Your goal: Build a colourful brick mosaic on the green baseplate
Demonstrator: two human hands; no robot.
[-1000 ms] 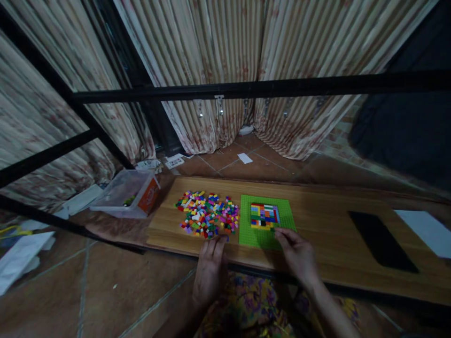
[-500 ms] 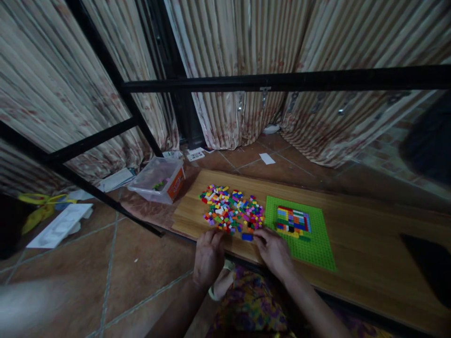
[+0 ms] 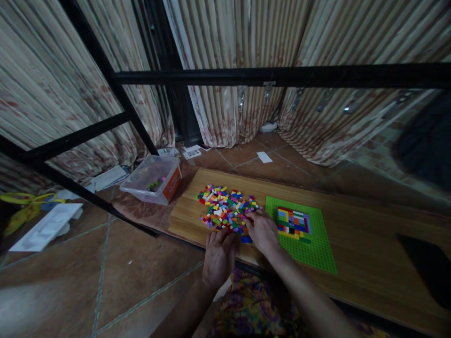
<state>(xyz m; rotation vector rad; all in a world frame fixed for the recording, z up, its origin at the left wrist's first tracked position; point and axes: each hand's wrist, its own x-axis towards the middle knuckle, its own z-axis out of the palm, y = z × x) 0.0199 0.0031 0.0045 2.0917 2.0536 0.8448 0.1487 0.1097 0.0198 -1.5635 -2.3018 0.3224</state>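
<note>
A sec ago the R hand was at the near side of the brick block on the green baseplate; half a sec ago it was by the blue brick, close to the near edge of the table. Now it's reached into the R side of the loose bricks, on the table's L half. A dark green brick sits at the block's near R corner, free of fingers, so prob placed; work looks to be back at picking, not placing

R hand: fingers bent, narrow gap; can't tell if they've got a brick. L hand has shifted a bit R along the table's near edge, fingers curled at the pile's near side; can't tell what, if anything, it holds. Blue brick lies btwn the hands, apparently loose. Plastic tub is just off the table's L end w/ some bits inside
</note>
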